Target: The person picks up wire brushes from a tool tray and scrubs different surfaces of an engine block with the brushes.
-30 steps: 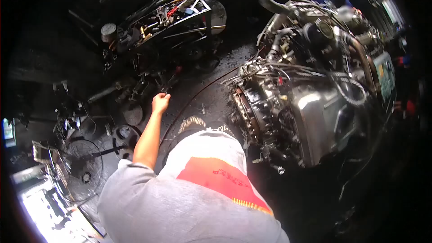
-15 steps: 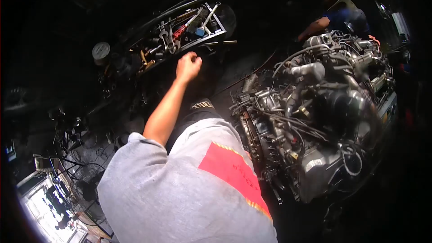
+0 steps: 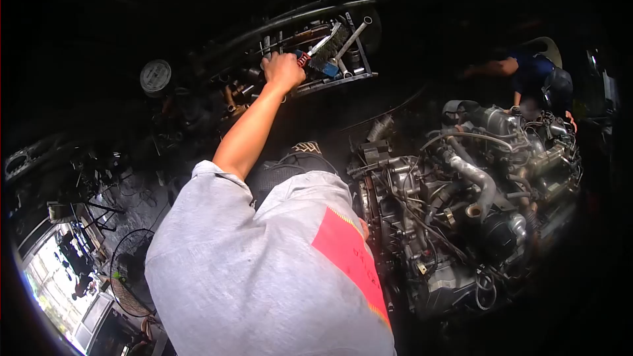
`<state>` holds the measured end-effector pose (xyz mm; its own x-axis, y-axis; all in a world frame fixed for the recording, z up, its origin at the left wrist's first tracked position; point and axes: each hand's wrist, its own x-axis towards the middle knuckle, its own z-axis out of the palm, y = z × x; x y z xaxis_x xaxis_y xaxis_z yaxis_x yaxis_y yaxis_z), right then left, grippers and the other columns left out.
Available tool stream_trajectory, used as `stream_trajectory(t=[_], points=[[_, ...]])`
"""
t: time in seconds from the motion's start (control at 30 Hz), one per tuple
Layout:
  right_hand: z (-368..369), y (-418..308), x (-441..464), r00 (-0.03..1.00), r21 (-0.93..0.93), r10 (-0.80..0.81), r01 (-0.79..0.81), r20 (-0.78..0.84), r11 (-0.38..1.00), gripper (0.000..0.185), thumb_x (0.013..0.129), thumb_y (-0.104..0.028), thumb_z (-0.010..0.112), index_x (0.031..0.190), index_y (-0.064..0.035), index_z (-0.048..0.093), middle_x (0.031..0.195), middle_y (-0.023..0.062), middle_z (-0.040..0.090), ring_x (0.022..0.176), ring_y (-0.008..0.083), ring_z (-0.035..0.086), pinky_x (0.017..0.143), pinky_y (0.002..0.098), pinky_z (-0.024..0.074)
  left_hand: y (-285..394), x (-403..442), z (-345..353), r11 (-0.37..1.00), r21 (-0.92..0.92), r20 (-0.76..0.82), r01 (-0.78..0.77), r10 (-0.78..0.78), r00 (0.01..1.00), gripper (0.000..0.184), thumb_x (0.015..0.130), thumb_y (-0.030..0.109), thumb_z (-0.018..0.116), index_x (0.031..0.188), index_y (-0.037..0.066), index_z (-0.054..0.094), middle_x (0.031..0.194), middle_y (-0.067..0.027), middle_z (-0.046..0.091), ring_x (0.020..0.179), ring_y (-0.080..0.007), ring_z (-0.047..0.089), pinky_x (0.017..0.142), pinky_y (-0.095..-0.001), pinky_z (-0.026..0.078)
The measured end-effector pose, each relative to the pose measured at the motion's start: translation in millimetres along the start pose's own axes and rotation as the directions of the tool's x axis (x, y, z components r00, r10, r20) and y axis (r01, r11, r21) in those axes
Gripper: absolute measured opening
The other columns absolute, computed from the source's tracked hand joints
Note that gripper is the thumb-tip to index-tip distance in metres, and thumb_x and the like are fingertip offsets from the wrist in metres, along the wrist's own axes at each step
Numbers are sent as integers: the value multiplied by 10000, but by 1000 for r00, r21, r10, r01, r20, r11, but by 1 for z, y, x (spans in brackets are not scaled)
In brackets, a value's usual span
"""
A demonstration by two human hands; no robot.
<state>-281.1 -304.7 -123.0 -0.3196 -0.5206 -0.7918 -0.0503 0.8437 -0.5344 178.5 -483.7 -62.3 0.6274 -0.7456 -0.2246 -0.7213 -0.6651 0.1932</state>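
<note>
My left hand [image 3: 285, 72] reaches into a metal tool tray [image 3: 359, 78], its fingers curled downward over the tools. Whatever lies under the fingertips is hidden. Right beside the knuckles is the red handle of a brush [image 3: 336, 45] with dark bristles. A long, pale metal wrench [image 3: 356, 34] slants across the right end of the tray, and a blue piece [image 3: 330, 68] lies near it. Of my right hand [image 3: 364, 227], only a sliver of skin shows at the shirt's edge, close to the engine [image 3: 455, 184]; its fingers are hidden.
The large engine, with hoses and pipes, fills the right side. Beyond it a person in dark blue [image 3: 537, 72] bends over with one arm stretched out. A round pale can [image 3: 155, 76] stands left of the tray. A fan [image 3: 132, 270] is at the lower left.
My left hand has moved from just outside the tray's near edge to over the tools inside it. The view has shifted, and more of the other person shows.
</note>
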Motion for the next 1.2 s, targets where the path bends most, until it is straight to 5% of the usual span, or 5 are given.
stream_trajectory(t=[0.4, 0.8, 0.97, 1.13, 1.2], points=[[-8, -34, -7, 992, -234, 55, -81, -114, 969, 189, 802, -150, 528, 986, -105, 534, 759, 10, 581, 615, 105, 554, 429, 219, 381, -5, -1, -23, 842, -531, -22, 96, -127, 992, 322, 546, 276, 656, 751, 35, 594, 762, -148, 623, 754, -287, 602, 696, -342, 468], [21, -58, 18, 952, -513, -270, 305, 144, 802, 221, 715, -181, 662, 834, -12, 583, 662, 61, 577, 539, 130, 525, 518, 269, 438, -52, -23, -32, 468, -881, -165, -70, -166, 972, 271, 543, 106, 659, 779, -3, 583, 718, -62, 610, 640, -106, 565, 620, -225, 457], [106, -165, 15, 720, -692, -479, 667, 503, 276, 259, 713, -207, 648, 896, -32, 593, 807, 120, 627, 749, 200, 600, 687, 300, 458, -92, -68, -39, 413, -905, -205, -104, -209, 956, 250, 653, -38, 634, 871, -17, 514, 746, -87, 592, 635, -129, 590, 594, -231, 492], [234, -252, -5, 321, -401, -623, 916, 713, 12, 274, 705, -223, 622, 915, -50, 592, 819, 120, 597, 771, 285, 577, 702, 348, 459, -105, -110, -40, -19, -997, -59, -77, -469, 881, 248, 649, -33, 657, 857, -16, 523, 706, -64, 576, 592, -93, 552, 553, -200, 449], [283, -272, -16, 195, -338, -599, 931, 777, -136, 245, 714, -223, 603, 897, -61, 591, 813, 116, 588, 780, 290, 564, 691, 363, 449, -111, -124, -25, 15, -999, -39, -36, -494, 868, 247, 656, -36, 655, 861, -14, 518, 706, -65, 579, 592, -94, 555, 555, -197, 449]])
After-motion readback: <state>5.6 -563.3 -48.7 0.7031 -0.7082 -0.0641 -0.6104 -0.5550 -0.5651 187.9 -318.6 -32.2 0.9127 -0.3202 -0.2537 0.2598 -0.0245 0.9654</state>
